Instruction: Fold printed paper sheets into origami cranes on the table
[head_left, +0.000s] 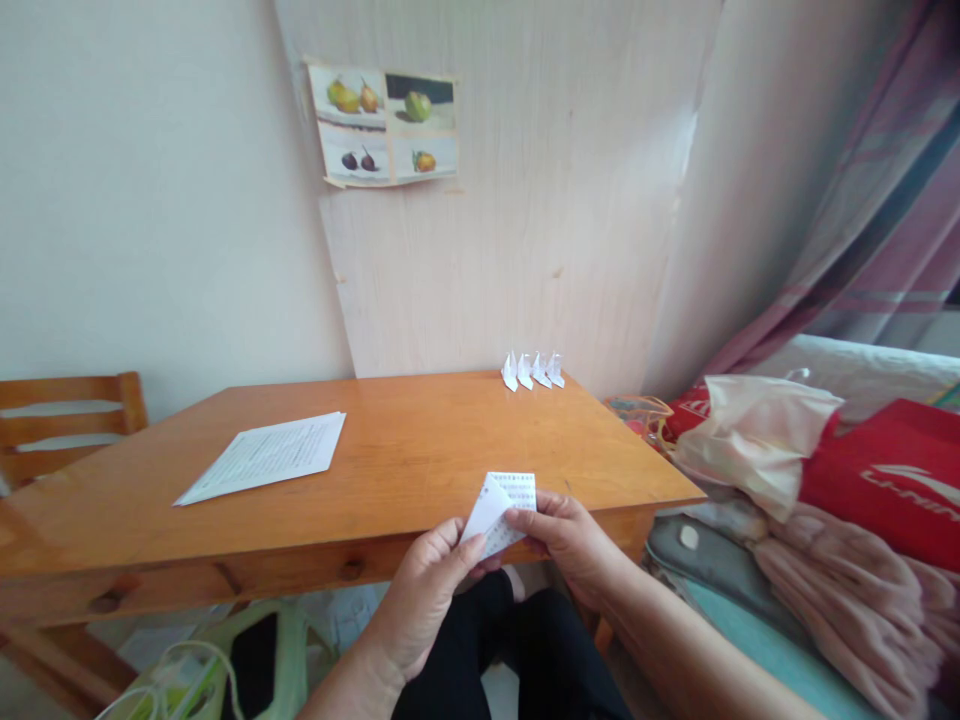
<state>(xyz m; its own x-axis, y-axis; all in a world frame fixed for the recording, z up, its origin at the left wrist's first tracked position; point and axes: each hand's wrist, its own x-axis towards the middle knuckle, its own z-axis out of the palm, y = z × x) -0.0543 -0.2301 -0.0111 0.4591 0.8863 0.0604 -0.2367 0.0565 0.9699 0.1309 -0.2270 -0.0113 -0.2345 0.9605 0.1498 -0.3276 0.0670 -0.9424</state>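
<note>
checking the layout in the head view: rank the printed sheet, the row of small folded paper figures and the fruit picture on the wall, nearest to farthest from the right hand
From the right hand:
1. Row of small folded paper figures, far table edge, straight ahead.
2. Printed sheet, flat on the table, off to the left.
3. Fruit picture, high on the wall.

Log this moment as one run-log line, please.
left hand: holds folded printed paper | right hand: pinches same paper | wooden table: printed sheet, four folded paper pieces at far edge
</note>
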